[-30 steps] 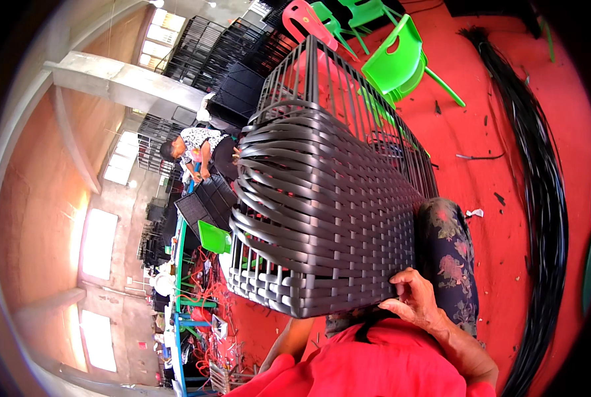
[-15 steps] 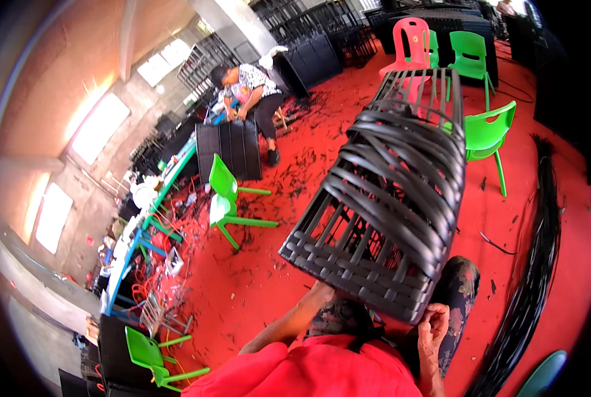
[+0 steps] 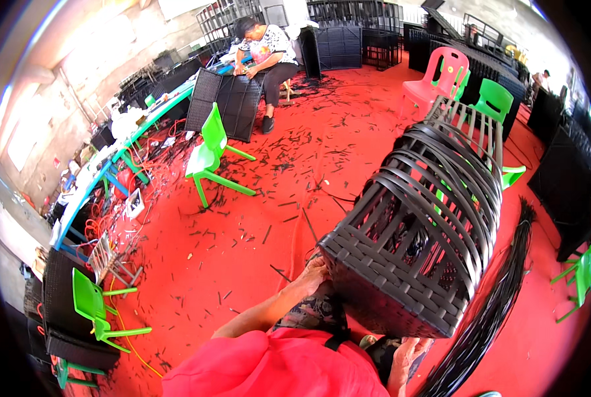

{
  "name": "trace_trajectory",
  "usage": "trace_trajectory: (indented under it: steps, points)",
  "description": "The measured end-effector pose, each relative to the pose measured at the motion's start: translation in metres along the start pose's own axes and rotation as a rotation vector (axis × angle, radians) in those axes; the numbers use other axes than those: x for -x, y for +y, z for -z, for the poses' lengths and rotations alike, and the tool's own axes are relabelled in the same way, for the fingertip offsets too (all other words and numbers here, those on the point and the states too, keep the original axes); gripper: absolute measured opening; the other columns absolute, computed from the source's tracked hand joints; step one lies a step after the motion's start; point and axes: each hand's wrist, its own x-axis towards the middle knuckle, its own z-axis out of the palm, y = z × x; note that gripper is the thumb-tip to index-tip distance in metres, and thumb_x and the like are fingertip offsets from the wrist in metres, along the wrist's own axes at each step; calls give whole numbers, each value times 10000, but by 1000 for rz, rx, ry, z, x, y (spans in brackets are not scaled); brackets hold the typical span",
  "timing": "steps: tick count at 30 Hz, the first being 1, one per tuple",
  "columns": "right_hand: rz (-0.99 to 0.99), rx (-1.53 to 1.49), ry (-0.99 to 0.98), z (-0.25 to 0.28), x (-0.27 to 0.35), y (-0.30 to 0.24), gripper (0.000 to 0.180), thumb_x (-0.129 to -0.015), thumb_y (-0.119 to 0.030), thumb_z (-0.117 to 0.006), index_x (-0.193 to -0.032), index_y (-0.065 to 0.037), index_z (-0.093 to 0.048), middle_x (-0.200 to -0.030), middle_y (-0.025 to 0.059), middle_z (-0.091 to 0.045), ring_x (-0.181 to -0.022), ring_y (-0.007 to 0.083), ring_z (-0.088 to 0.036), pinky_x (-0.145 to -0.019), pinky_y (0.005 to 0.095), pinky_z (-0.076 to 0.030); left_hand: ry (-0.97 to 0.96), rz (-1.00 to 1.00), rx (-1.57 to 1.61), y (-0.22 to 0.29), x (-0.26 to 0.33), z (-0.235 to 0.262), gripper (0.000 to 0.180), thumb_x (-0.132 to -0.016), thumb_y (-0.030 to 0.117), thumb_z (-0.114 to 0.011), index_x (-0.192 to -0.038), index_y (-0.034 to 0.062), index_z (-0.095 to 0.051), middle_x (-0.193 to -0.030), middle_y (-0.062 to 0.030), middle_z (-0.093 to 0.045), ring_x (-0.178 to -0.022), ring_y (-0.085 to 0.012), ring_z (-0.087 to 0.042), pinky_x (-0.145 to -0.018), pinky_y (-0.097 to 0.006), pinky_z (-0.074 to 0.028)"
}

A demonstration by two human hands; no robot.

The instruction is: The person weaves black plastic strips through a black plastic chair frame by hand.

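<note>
A black wicker furniture frame (image 3: 401, 271) rests tilted over my lap, its near end tightly woven. Loose, curved strips (image 3: 434, 172) wrap across its middle, and bare slats show at the far end. My left hand (image 3: 315, 272) presses against the near left corner with its fingers bent, some of them hidden by the frame. Below the near right edge is my right hand (image 3: 409, 352), fingers drawn together; whatever they pinch is too small or hidden to make out. A long bundle of black strips (image 3: 487, 331) lies on the floor to the right.
Green chairs stand left (image 3: 209, 151), near left (image 3: 90, 301) and right (image 3: 583, 274); a red chair (image 3: 434, 79) is beyond the frame. Far left, a person (image 3: 269, 56) bends over a black woven panel (image 3: 226, 99) beside a cluttered table (image 3: 126, 149). Strip scraps litter the red floor (image 3: 289, 178).
The view has shifted, showing more floor. The frame has turned so its woven near end shows more. My left hand now shows at its corner; my right hand has gone lower, under its edge.
</note>
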Motion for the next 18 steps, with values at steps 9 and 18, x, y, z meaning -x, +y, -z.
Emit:
trace_trajectory:
  steps: [9, 18]
  points:
    - [15, 59, 4, 4, -2, 7, 160, -881, -167, -503, -1024, -95, -498, -770, -27, -526, -573, 57, -432, -512, 200, -360, 53, 41, -12, 42, 13, -23, 127, -922, 166, -503, -922, 78, -594, -793, 9, -616, -710, -89, -594, -634, -223, -493]
    - [14, 102, -21, 7, 0, 11, 185, -878, -155, -505, -1050, -87, -492, -798, -18, -534, -597, 63, -450, -532, 202, -374, 64, 141, 1, 40, 11, -12, 169, -929, 196, -502, -975, 57, -585, -820, -35, -618, -725, -137, -611, -658, -263, -520]
